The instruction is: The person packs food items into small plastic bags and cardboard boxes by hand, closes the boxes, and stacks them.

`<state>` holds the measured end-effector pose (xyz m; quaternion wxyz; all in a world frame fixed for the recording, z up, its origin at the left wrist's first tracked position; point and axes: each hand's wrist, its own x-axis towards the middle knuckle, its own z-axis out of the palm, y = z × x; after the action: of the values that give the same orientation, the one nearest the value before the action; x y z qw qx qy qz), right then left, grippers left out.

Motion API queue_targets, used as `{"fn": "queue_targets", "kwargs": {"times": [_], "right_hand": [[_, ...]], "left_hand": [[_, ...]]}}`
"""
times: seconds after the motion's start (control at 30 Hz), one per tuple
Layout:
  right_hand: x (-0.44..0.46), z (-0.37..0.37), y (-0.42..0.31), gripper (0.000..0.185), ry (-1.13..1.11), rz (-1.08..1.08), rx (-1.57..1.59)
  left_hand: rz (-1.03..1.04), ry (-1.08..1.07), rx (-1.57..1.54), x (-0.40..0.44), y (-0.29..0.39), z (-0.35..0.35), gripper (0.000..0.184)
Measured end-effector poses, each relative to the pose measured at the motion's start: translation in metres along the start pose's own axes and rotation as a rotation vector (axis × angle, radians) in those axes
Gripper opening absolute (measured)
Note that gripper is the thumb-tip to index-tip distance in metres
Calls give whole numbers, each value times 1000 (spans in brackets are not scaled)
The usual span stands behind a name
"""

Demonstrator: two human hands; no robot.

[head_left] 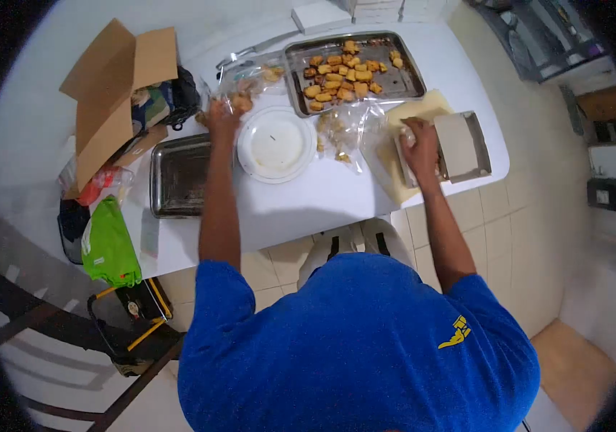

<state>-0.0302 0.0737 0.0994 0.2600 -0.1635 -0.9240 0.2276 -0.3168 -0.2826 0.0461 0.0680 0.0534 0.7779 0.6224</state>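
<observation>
Over the left part of the white table (272, 216), I see the left hand (223, 119) reach far out, its arm nearly straight from the blue shirt (358, 331). It is at the near end of a clear plastic bag (270, 66) with brown food in it. The bag and the blur hide the fingertips, so I can't tell if they pinch it.

On the right, the right arm goes forward and leans in toward the middle. The right hand (420, 144) points down over an open white box (466, 147), its fingers curled. I can't tell if they pinch anything. The box sits partly on a pale yellow board (430, 106).

Up between the hands, golden pastry pieces (340, 78) lie in a metal tray (403, 86). Just below is another clear bag (351, 126) with food bits, beside a white plate (273, 147).
</observation>
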Motion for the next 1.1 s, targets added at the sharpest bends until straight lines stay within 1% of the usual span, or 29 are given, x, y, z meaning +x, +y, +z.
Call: {"fn": "queue_targets", "kwargs": {"times": [0.03, 0.07, 0.1, 0.13, 0.17, 0.2, 0.23, 0.27, 0.33, 0.37, 0.47, 0.5, 0.6, 0.63, 0.73, 0.83, 0.9, 0.93, 0.97, 1.07, 1.1], "right_hand": [[-3, 6, -15, 28, 58, -14, 223], [-2, 10, -35, 31, -15, 42, 397], [1, 9, -56, 41, -138, 71, 607], [0, 14, -73, 52, -313, 251, 804], [2, 8, -93, 53, -424, 308, 882], [1, 16, -94, 50, -498, 236, 1042], [4, 17, -95, 47, -565, 214, 1079], [5, 18, -94, 45, -640, 193, 1116], [1, 19, -84, 36, -756, 191, 1038], [-1, 20, -80, 32, -816, 184, 996], [-12, 11, -76, 27, -781, 276, 1142], [-12, -4, -79, 27, -725, 144, 1082], [-18, -20, -78, 26, -713, 53, 1094], [-18, -38, -87, 21, -693, 88, 975], [-21, -38, -89, 17, -819, 183, 1158], [-26, -27, -86, 18, -897, 207, 1238], [-31, -15, -83, 21, -977, 203, 1340], [-32, -12, -82, 23, -1016, 200, 1388], [-32, -8, -81, 27, -1050, 122, 1327], [-39, 35, -58, 28, -1080, 213, 1364], [-40, 47, -49, 30, -1098, 213, 1271]], "left_hand": [[-81, -22, -140, -15, 17, 13, 26], [-121, -6, -116, -56, 52, 29, 29], [-77, -19, -221, -92, 69, 51, 31], [-39, -32, -324, -128, 80, 71, 33], [-126, -52, -433, -158, 83, 89, 27], [-213, -69, -543, -182, 86, 105, 26], [-277, -95, -571, -204, 89, 119, 24], [-345, -115, -600, -224, 90, 128, 26], [-402, -109, -638, -254, 90, 136, 21], [-428, -101, -662, -264, 90, 138, 23], [-232, -35, -286, -271, 90, 125, 18], [-108, 50, -129, -277, 117, 123, 16], [184, 150, 492, -292, 147, 109, 16], [182, 209, 471, -298, 158, 109, 16], [130, 199, 385, -310, 164, 108, 17], [-159, 58, 49, -321, 163, 109, 22], [-124, 51, -101, -319, 156, 118, 23], [-105, 47, -179, -315, 151, 122, 24], [-254, 5, -338, -308, 142, 122, 29], [-262, -25, -252, -280, 86, 120, 31], [-273, -39, -418, -276, 75, 123, 37]]}}
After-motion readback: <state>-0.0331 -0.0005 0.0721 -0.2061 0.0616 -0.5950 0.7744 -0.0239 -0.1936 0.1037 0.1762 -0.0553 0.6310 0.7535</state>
